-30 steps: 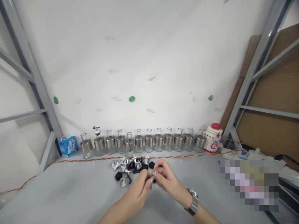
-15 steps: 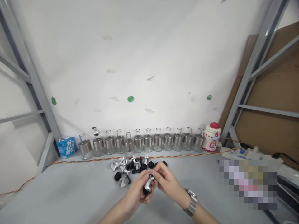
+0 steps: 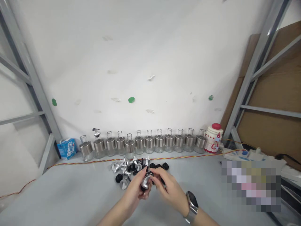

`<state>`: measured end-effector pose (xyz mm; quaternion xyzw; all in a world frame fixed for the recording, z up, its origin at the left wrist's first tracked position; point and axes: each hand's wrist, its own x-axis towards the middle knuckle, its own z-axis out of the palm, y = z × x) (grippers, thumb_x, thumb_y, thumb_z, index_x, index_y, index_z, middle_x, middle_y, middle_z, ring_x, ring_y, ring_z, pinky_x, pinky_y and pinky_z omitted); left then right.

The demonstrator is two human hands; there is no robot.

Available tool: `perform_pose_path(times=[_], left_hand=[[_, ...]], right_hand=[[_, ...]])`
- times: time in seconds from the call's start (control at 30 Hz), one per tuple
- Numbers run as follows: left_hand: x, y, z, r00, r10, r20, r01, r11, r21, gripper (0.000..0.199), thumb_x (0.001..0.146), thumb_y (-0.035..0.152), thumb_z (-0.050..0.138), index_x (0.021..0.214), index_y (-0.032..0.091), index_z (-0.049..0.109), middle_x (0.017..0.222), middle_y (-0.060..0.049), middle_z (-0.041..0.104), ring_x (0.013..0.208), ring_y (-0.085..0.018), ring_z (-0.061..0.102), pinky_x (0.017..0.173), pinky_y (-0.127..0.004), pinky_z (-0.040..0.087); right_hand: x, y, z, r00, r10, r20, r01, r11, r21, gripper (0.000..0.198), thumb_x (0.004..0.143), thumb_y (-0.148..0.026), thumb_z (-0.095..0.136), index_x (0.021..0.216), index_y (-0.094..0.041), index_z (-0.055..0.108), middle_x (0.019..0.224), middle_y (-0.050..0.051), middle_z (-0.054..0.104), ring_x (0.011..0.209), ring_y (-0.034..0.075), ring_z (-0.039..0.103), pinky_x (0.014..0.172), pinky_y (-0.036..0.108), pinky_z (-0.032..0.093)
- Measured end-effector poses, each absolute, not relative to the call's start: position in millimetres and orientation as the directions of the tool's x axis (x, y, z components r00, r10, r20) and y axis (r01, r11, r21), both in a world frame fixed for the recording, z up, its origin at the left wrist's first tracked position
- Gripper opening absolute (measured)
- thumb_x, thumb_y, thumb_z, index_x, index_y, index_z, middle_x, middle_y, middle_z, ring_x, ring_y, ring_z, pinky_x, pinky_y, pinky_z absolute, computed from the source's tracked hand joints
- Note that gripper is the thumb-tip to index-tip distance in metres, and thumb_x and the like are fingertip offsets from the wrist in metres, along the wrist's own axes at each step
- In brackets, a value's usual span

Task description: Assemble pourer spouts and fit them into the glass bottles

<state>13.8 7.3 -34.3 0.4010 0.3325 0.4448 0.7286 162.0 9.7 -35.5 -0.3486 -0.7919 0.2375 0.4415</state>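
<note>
My left hand (image 3: 134,191) is closed around a silver bottle pourer (image 3: 145,182) with a black stopper at its lower end. A small black cap piece (image 3: 149,173) shows at the top of the spout. My right hand (image 3: 171,190) pinches at that piece with thumb and forefinger; whether it is fixed to the spout I cannot tell. Just beyond my hands lies a loose pile of silver pourer spouts (image 3: 124,163), mixed with black stoppers (image 3: 165,166). My fingers hide part of the pile and of the held pourer.
Several glass bottles with steel bands (image 3: 139,142) line the wall; one bottle (image 3: 99,145) carries a pourer (image 3: 96,133). A blue carton (image 3: 67,148) stands left, a white jar with a red lid (image 3: 213,139) right. A twisted red-yellow cable (image 3: 98,161) crosses the table.
The pourer and both hands have shifted slightly left and up. My right wrist has turned, bringing the watch face into view. The black cap piece now shows at the spout's top.
</note>
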Motion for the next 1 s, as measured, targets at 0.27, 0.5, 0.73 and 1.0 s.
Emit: perform_pose_path(times=[0.27,0.5,0.73,1.0], left_hand=[[10.5,10.7,-26.1,0.240,0.962,-0.129,-0.330,0.206,0.921,0.036,0.073,0.041,0.056,0.053,0.017,0.040,0.038,0.009,0.031,0.032,-0.002,0.020,0.038,-0.021,0.009],[1.9,15.8,-25.0,0.245,0.956,-0.163,-0.484,0.267,0.833,0.035,0.069,0.030,0.056,0.046,0.018,0.032,0.036,0.009,0.032,0.029,-0.001,0.017,0.036,-0.021,0.009],[5.3,18.7,-28.5,0.187,0.973,-0.139,-0.311,0.193,0.931,0.034,0.070,0.044,0.056,0.057,0.019,0.038,0.038,0.010,0.036,0.029,-0.001,0.019,0.035,-0.018,0.010],[13.6,14.6,-45.5,0.329,0.937,-0.116,-0.077,0.149,0.986,0.047,0.078,0.061,0.025,0.089,0.020,0.045,0.048,0.006,0.048,0.033,-0.008,0.037,0.034,-0.018,0.022]], right_hand=[[157.9,3.0,-29.6,-0.413,0.716,0.563,0.211,0.677,-0.705,0.051,0.076,-0.003,0.037,0.122,-0.025,0.037,0.099,0.006,0.046,0.084,0.015,0.051,0.079,0.030,0.043],[158.2,9.3,-36.7,-0.296,0.793,0.532,0.144,0.588,-0.796,0.051,0.079,-0.005,0.033,0.125,-0.026,0.032,0.098,0.005,0.044,0.075,0.012,0.052,0.073,0.030,0.045],[155.0,8.2,-35.1,-0.322,0.815,0.482,0.191,0.554,-0.810,0.036,0.083,-0.015,0.039,0.118,-0.025,0.042,0.090,0.004,0.048,0.073,0.014,0.051,0.072,0.029,0.044],[149.1,10.9,-41.6,-0.329,0.889,0.318,0.188,0.391,-0.901,0.020,0.084,-0.033,0.044,0.093,-0.020,0.055,0.075,0.002,0.056,0.061,0.013,0.051,0.060,0.026,0.042]])
